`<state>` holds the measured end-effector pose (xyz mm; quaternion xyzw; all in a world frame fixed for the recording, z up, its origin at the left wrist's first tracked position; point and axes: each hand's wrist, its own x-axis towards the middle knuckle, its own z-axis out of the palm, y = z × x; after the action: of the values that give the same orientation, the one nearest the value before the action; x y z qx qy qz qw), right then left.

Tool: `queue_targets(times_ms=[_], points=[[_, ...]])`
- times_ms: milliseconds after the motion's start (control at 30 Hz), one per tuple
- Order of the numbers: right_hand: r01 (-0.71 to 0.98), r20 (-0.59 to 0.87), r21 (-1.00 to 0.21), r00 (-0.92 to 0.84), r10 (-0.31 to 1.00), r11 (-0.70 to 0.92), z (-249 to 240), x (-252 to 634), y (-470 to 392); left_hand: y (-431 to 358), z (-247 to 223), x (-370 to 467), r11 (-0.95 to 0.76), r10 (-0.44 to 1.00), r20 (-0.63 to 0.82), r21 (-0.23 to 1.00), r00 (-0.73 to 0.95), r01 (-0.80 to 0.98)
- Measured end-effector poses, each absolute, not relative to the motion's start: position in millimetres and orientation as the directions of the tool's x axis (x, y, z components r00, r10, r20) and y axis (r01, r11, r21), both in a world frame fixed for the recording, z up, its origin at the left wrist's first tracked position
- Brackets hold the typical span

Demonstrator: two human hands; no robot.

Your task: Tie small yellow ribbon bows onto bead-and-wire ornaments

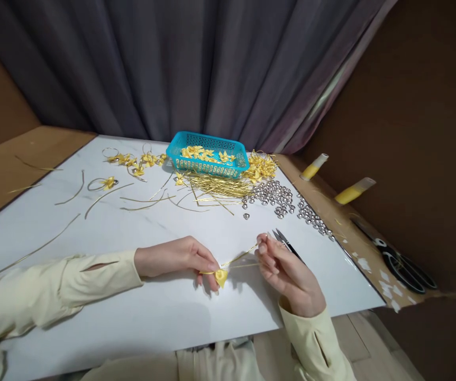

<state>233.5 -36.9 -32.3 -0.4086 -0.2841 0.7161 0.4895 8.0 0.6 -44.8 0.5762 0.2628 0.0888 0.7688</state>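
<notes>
A small yellow ribbon flower is pinched in the fingers of my left hand, just above the white tabletop. From the flower a gold cord runs up to the right in two strands. My right hand is closed on the cord's far part between thumb and fingers. Beside and partly behind that hand lie small dark-bladed snips. Just what sits at the flower's centre is too small to make out.
Behind stands a turquoise basket of yellow flowers. Near it lie a bundle of gold cords, silver heart-shaped beads and finished flower pieces. Large scissors and two yellow-filled tubes are at the right.
</notes>
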Motion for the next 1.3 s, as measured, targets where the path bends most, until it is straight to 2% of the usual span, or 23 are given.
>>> queue_targets(times_ms=[233,367,533,767,900,967,1067,1133,1200,1267,1300], points=[[-0.4,-0.335,-0.795,-0.336,0.88,-0.455,-43,236,-48,3,-46,8,0.303,0.422,-0.299,0.936,0.856,0.177],[-0.429,-0.356,-0.78,-0.297,0.886,-0.456,-46,235,-47,2,-46,8,0.31,0.412,-0.302,0.934,0.86,0.18],[-0.573,-0.327,-0.695,-0.285,0.901,-0.434,-51,234,-42,2,-46,8,0.3,0.383,-0.293,0.936,0.876,0.182],[-0.637,-0.362,-0.614,-0.298,0.884,-0.466,-50,234,-40,5,-48,8,0.308,0.377,-0.289,0.935,0.88,0.175],[-0.591,-0.36,-0.681,-0.244,0.9,-0.433,-48,236,-41,5,-46,8,0.314,0.381,-0.296,0.932,0.876,0.179],[-0.507,-0.343,-0.774,-0.168,0.924,-0.379,-43,238,-43,3,-46,9,0.302,0.4,-0.299,0.935,0.866,0.184],[-0.304,-0.229,-0.925,-0.035,0.973,-0.229,-31,243,-43,2,-45,18,0.224,0.427,-0.299,0.949,0.853,0.22],[0.055,-0.025,-0.998,0.041,0.999,-0.027,-21,248,-38,3,-44,30,0.145,0.448,-0.279,0.96,0.849,0.239],[0.373,0.093,-0.924,-0.008,0.996,0.089,-12,253,-26,8,-42,48,0.026,0.501,-0.183,0.98,0.846,0.197],[0.627,0.143,-0.762,-0.08,0.987,0.161,-6,256,-8,16,-40,68,-0.24,0.52,-0.041,0.952,0.853,0.192],[0.718,0.11,-0.675,-0.128,0.986,0.169,-3,257,2,20,-38,77,-0.402,0.525,0.044,0.893,0.85,0.202]])
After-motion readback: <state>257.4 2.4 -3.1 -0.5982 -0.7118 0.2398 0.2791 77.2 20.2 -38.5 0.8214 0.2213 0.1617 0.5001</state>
